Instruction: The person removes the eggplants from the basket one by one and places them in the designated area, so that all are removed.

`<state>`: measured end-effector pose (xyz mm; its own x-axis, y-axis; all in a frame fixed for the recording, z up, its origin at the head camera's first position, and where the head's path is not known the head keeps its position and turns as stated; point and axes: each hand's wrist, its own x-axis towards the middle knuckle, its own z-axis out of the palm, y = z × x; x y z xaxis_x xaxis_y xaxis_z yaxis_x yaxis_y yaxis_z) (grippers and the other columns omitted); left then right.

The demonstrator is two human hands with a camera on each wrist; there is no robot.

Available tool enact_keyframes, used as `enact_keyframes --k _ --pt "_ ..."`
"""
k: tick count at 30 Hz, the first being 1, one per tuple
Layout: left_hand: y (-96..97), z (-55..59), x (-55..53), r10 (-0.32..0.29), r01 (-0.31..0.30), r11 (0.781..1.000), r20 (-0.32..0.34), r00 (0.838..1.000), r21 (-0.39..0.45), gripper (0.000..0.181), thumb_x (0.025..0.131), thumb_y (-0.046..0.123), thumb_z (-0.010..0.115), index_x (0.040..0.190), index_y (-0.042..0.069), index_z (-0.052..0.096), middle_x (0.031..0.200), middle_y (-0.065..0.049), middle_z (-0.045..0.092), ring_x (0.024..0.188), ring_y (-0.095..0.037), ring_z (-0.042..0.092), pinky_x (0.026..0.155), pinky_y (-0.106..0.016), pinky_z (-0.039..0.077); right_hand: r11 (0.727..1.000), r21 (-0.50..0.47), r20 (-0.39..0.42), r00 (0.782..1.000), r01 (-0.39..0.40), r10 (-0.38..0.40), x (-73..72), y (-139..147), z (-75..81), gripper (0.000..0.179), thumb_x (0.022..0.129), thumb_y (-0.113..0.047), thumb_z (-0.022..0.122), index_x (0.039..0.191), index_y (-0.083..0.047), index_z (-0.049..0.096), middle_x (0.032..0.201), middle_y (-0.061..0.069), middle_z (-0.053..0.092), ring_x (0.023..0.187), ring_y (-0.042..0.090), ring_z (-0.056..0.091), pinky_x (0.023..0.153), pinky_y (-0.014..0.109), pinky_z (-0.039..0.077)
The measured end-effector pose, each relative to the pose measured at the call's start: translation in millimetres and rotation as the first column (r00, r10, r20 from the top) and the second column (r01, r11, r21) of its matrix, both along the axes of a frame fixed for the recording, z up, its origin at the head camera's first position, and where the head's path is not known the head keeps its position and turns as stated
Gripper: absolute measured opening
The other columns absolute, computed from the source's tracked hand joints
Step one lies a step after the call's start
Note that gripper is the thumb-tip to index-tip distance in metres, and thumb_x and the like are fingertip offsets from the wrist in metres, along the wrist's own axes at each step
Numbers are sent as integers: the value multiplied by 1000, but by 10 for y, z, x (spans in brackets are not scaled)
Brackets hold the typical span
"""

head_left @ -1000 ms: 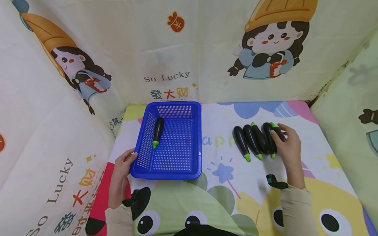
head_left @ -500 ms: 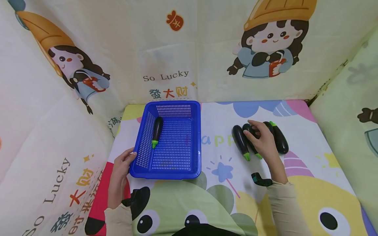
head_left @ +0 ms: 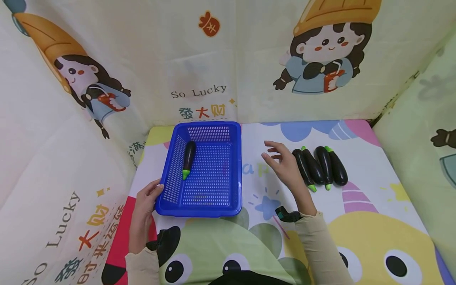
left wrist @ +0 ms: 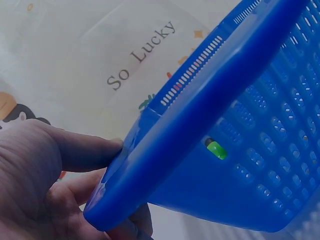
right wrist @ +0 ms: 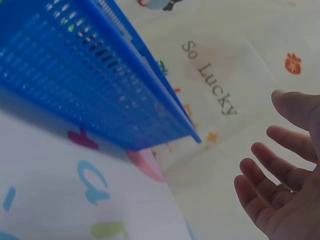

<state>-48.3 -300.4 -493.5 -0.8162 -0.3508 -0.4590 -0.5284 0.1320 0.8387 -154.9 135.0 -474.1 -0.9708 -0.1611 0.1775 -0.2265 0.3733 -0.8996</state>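
My left hand [head_left: 144, 209] grips the near left corner of a blue plastic basket [head_left: 235, 206], its thumb on the rim [left wrist: 175, 130] and fingers curled beneath. One dark eggplant [head_left: 189, 156] with a green stem end lies inside, toward the basket's left wall. Between the basket and a row of eggplants [head_left: 322, 168] on the table, my right hand [head_left: 288, 170] hovers with its fingers spread and slightly bent. In the right wrist view nothing is in that palm [right wrist: 295, 200]. The hand and forearm cover the row's left end.
A printed cloth covers the table [head_left: 263, 253], and patterned cloth walls [head_left: 256, 71] rise behind it and at both sides. Wrist-worn cameras [head_left: 286, 215] sit at both cuffs.
My right hand has swept left from the rightmost eggplant, over the row, toward the basket, leaving that eggplant on the table. My left hand and the basket stay in place.
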Motion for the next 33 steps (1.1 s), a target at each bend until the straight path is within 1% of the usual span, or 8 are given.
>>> enact_keyframes --k 5,11,18,20,24,28,33 --pt "0 -10 4 2 -2 1000 -7 1000 8 53 107 35 57 155 13 50 86 18 61 82 -3 63 77 -17 53 999 -43 14 999 -34 35 -14 -266 38 47 102 -26 70 145 -11 59 146 13 61 129 35 60 109 56 49" --pt "-3 -10 18 7 -7 1000 1 1000 4 54 107 36 58 156 15 49 87 18 61 84 -3 63 78 -17 52 997 -43 50 996 -66 68 -46 -594 90 47 102 -31 69 144 -12 59 145 11 62 129 35 60 108 55 50" --pt "-8 -21 13 1 -1 1000 10 1000 8 54 107 36 57 157 17 48 91 17 60 88 -4 62 80 -16 52 995 -34 80 992 -98 101 -74 -909 143 46 102 -29 69 143 -11 60 142 11 64 124 31 63 105 51 54" --pt "-14 -25 7 0 0 1000 9 1000 12 54 108 36 57 157 16 48 90 17 60 87 -4 62 79 -16 52 994 -39 86 991 -98 101 -90 -991 159 44 102 -28 69 142 -10 61 141 13 65 123 32 65 104 51 55" --pt "-32 -35 -2 -4 4 1000 5 1000 16 54 108 36 57 157 15 48 88 19 61 85 -3 63 78 -16 53 990 -64 134 982 -127 135 -125 -1169 189 42 101 -29 69 140 -12 63 139 12 66 121 32 67 100 49 57" --pt "-39 -40 -6 -5 5 1000 -1 1000 21 54 108 36 57 157 15 48 87 19 62 84 -2 64 78 -15 54 982 -96 175 968 -164 179 -148 -1340 197 42 102 -29 69 139 -11 64 138 11 67 122 31 67 97 48 59" --pt "-25 -30 -10 1 -1 1000 -2 1000 18 54 107 36 57 156 14 49 86 19 61 84 -3 63 78 -16 54 979 -102 200 960 -177 195 -158 -1500 182 42 101 -29 70 138 -10 64 136 11 68 120 31 68 96 46 59"
